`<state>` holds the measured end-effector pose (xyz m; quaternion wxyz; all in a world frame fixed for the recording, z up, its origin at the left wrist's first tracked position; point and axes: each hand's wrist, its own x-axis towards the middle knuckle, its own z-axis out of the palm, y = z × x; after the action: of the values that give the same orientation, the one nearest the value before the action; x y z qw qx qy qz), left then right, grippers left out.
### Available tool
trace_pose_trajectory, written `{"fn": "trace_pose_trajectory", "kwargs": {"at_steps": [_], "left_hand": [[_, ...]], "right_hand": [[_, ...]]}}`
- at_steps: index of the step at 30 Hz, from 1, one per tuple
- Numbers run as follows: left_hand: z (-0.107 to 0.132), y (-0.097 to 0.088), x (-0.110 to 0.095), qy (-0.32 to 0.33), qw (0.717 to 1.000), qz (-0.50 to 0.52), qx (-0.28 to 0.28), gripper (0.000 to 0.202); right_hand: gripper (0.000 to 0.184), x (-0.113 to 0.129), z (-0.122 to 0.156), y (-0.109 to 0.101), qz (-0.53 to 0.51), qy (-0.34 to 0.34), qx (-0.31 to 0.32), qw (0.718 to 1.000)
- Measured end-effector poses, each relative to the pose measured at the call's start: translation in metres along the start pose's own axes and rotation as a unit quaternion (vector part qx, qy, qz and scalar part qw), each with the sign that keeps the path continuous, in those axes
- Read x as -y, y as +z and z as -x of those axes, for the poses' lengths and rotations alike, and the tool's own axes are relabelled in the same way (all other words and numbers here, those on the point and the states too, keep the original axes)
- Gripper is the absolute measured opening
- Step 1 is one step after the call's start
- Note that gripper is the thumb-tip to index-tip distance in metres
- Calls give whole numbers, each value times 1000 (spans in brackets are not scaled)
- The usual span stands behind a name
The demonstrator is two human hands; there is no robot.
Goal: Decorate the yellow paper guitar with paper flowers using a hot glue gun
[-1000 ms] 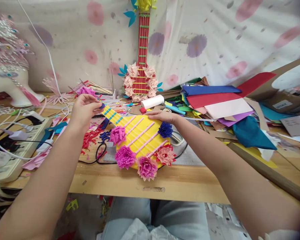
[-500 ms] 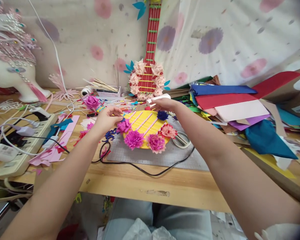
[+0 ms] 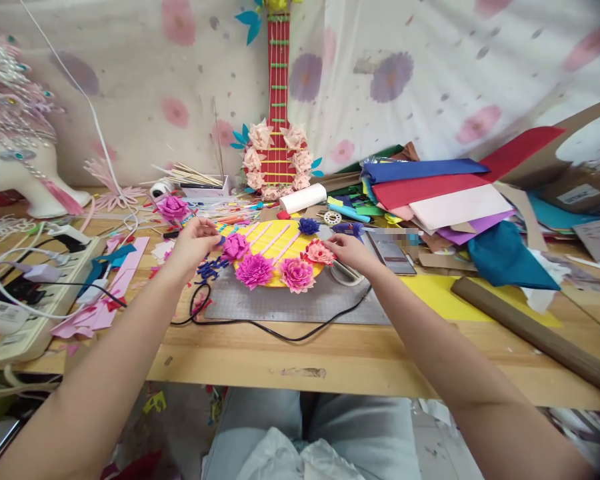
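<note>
A yellow rounded board [image 3: 280,243] with pink strips across it lies over a grey cutting mat [image 3: 260,308]. Paper flowers line its near edge: a purple one [image 3: 236,247], a magenta one [image 3: 255,270], a pink one [image 3: 297,275] and a coral-red one [image 3: 319,253]. A dark blue flower [image 3: 309,227] sits at its far right. At the board's left end my left hand [image 3: 194,243] is closed, pinching a small dark blue piece [image 3: 223,241]. My right hand [image 3: 353,255] has its fingertips closed at the coral-red flower's outer edge; the thumb is partly hidden.
A glue gun [image 3: 347,229] and a phone [image 3: 391,252] lie right of the board. A black cable [image 3: 290,339] loops across the mat. Behind stands a red paper guitar [image 3: 279,87]. A power strip [image 3: 55,293] is at left, stacked coloured paper [image 3: 430,172] at right.
My right hand has moved down from the white roll behind the board to the coral-red flower. My left hand stays at the board's left end. The view has shifted, showing the glue gun and phone.
</note>
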<state>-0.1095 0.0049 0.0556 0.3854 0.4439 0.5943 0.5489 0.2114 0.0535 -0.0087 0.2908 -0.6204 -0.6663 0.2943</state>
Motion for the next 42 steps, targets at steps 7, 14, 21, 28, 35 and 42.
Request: {"fn": "trace_pose_trajectory", "kwargs": {"at_steps": [7, 14, 21, 28, 35, 42], "left_hand": [[17, 20, -7, 14, 997, -40, 69, 31], [19, 16, -4, -1, 996, -50, 79, 32], [20, 25, -16, -26, 992, -75, 102, 27], [8, 43, -15, 8, 989, -81, 120, 29], [-4, 51, -16, 3, 989, -58, 136, 37], [-17, 68, -15, 7, 985, -73, 158, 37]], "right_hand": [[41, 6, -19, -7, -205, 148, 134, 958], [14, 11, -33, 3, -267, 152, 161, 938], [23, 13, -43, 6, -348, 163, 167, 908], [25, 28, -60, 9, -283, 144, 187, 930], [29, 20, -60, 8, -153, 63, 49, 985], [28, 0, 10, 3, -35, -103, -100, 989]]}}
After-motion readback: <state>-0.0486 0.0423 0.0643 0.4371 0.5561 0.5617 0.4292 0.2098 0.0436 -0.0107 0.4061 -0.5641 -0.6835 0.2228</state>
